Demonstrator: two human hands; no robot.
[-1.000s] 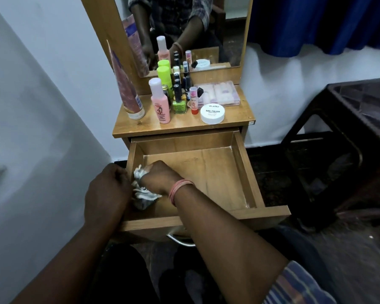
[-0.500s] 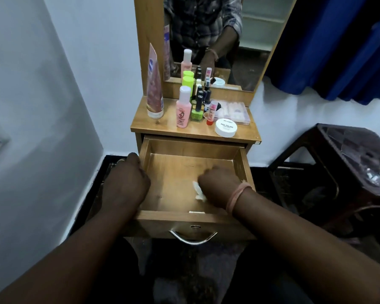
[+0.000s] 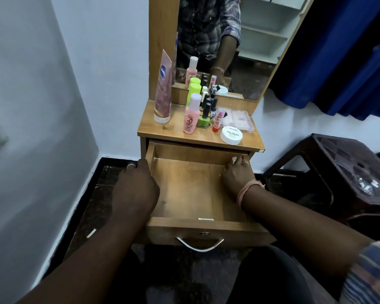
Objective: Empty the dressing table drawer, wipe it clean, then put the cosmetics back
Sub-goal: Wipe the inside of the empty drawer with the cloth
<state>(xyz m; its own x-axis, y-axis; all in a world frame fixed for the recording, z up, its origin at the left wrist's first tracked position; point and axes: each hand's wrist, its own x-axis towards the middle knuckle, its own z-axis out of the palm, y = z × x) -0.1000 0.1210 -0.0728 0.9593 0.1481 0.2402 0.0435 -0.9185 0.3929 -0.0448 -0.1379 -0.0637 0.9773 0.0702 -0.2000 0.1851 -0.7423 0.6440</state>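
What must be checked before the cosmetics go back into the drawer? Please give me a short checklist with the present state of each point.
1. Drawer pulled open: ok.
2. Drawer empty of cosmetics: ok, only bare wood shows.
3. Far right corner wiped: cannot tell; the right hand is there with a bit of white cloth at its fingertips.
4. Left hand steadies the drawer at its left wall: ok.
5. Cosmetics ready on the tabletop: ok; pink bottle, tube and white jar stand upright.
6. A hand free to pick them up: not ok, both are busy at the drawer.
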